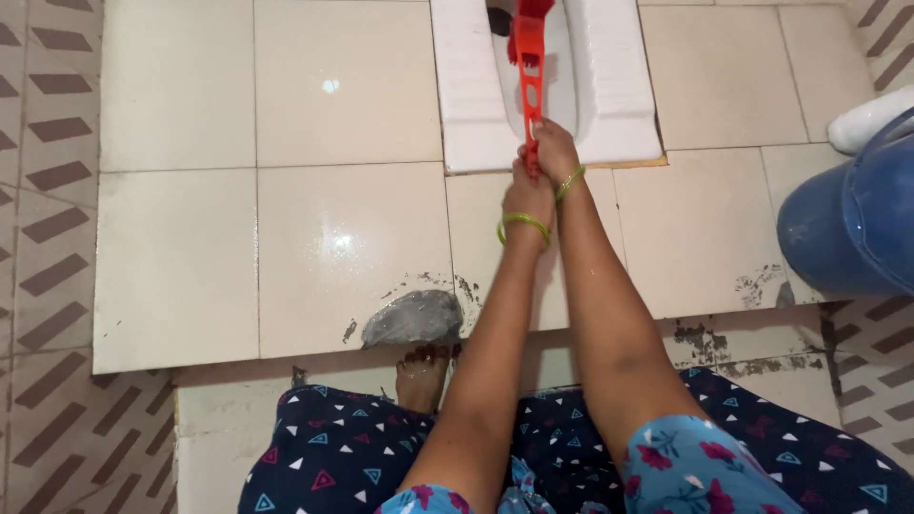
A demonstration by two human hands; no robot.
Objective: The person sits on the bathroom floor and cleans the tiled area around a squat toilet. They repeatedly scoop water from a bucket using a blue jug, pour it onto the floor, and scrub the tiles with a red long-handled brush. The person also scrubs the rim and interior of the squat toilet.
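The toilet brush (528,67) is bright red-orange, set over a white squat toilet pan (609,105). Both wrists wear yellow-green bangles (524,222). The floor tiles (343,219) are glossy cream; the border tiles (48,286) carry brown slanted bars. The bucket (852,224) is blue. The garment (343,457) is navy with small coloured triangles.

A home bathroom with a squat toilet
White squat toilet pan (600,86) set into a raised floor of pale glossy tiles (343,124), patterned tiles (48,286) around, blue plastic drum (852,224) beside
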